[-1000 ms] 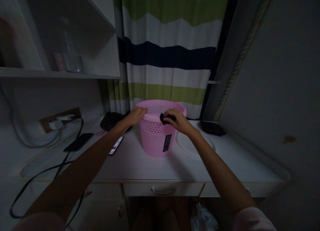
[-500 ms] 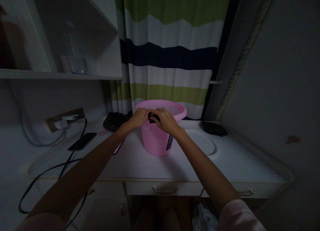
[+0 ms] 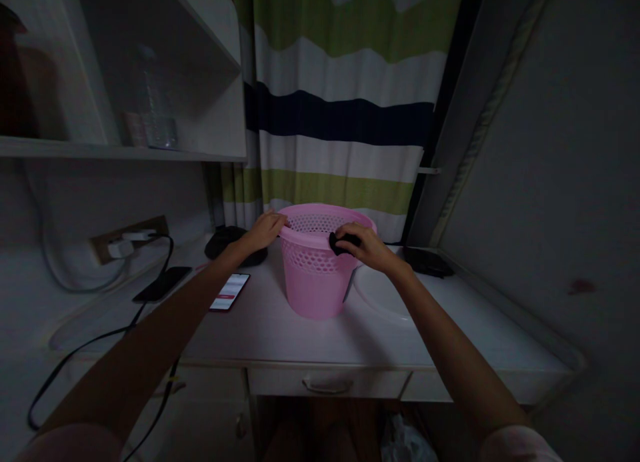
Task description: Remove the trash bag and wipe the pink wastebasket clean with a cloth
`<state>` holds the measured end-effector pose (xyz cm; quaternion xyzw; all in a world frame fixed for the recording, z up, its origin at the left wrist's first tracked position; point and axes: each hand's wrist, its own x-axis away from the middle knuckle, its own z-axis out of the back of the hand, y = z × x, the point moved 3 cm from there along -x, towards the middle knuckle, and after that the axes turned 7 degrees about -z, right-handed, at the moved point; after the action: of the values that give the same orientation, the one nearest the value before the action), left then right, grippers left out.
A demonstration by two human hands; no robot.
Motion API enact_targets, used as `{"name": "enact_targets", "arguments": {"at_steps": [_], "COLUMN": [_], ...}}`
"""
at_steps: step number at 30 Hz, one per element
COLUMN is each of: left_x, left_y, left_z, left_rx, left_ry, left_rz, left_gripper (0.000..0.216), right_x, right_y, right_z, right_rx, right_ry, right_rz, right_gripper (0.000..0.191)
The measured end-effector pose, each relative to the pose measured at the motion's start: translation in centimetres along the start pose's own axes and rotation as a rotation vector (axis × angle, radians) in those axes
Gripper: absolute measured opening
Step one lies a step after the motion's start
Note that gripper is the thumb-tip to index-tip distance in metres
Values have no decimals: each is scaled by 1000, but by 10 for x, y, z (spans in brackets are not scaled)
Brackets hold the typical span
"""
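Observation:
A pink plastic basket [image 3: 316,282] with a perforated upper wall stands upright on the white desk. My left hand [image 3: 267,229] grips its rim at the left, with the fingertips over the edge. At the front right of the rim, my right hand [image 3: 367,245] is closed around a small black bundle [image 3: 344,243], whose exact kind I cannot make out. The bundle is in front of the rim; whether it touches the basket I cannot tell. A dark label [image 3: 349,285] shows edge-on at the basket's right side.
Left of the basket lie a lit phone [image 3: 231,293], a dark phone [image 3: 163,285], cables and a black bag [image 3: 223,239]. A white round lid or tray [image 3: 383,292] lies to the right, with a black flat item [image 3: 427,261] behind it. A shelf [image 3: 125,151] overhangs at upper left.
My hands have moved apart: the left to the basket's left rim, the right rightward with the black bundle. The basket has turned, carrying its label further round to the right.

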<state>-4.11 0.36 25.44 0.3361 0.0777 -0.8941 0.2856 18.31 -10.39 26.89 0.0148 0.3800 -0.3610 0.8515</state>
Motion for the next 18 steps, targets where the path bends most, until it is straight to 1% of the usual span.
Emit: {"name": "enact_targets", "arguments": {"at_steps": [4,8,11,13,18], "left_x": [0,0,0,0,0], "left_y": [-8,-5,0,3,-1], "left_z": [-6,-8,-5,-4,-6], "left_rx": [-10,8,6,8,74], "left_ry": [44,77,83,80,85], "left_rz": [-3,15,-16,-34,-46], "left_gripper": [42,37,32,30,23], "right_x": [0,-8,-21,-32,-56], "right_y": [1,-9,-25,-36,-56], "right_z": [1,-7,-23,-37,-68], "right_rx": [5,45,132,232,485], "right_ry": [-2,-7,-43,-54,9], "right_rz": [-19,-16,-23,-62,-196], "right_gripper": [11,12,14,16,29]}}
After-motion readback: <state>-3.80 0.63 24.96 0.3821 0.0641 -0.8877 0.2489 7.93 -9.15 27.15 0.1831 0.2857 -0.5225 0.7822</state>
